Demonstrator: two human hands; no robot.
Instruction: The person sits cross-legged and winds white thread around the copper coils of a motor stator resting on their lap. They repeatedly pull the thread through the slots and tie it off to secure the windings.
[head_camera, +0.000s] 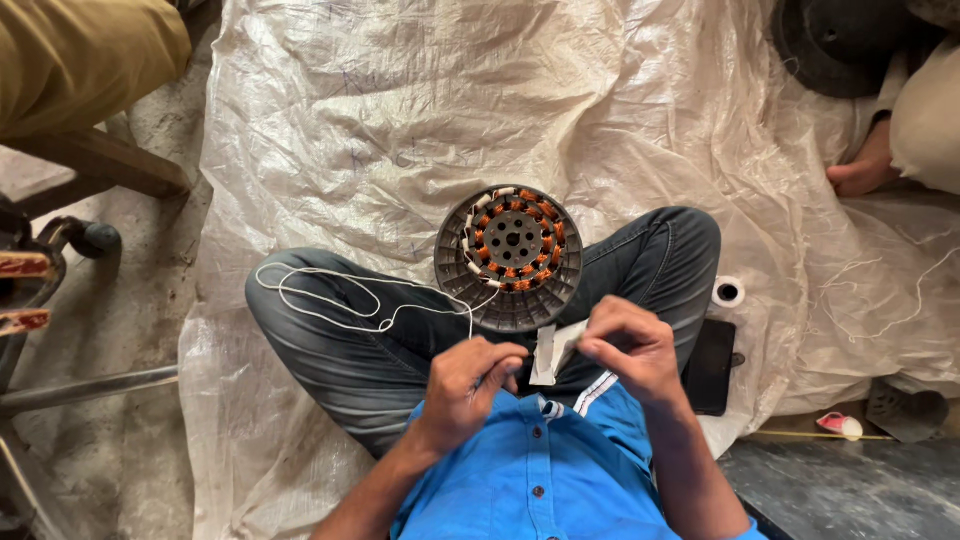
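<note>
I sit cross-legged on a white plastic sheet (400, 110). A round grey motor stator (509, 256) with orange copper windings rests on my legs. My left hand (470, 385) pinches the end of a white string (330, 295) that loops across my left knee. A small strip of white paper or tape (552, 352) is pinched in my right hand (628, 345), just below the stator. The two hands are close together in front of my blue shirt.
A black phone (710, 365) and a small roll of white tape (728, 292) lie by my right knee. Another person's foot (862, 172) and a dark round part (835, 45) are at the top right. Metal bars (90, 385) stand at the left.
</note>
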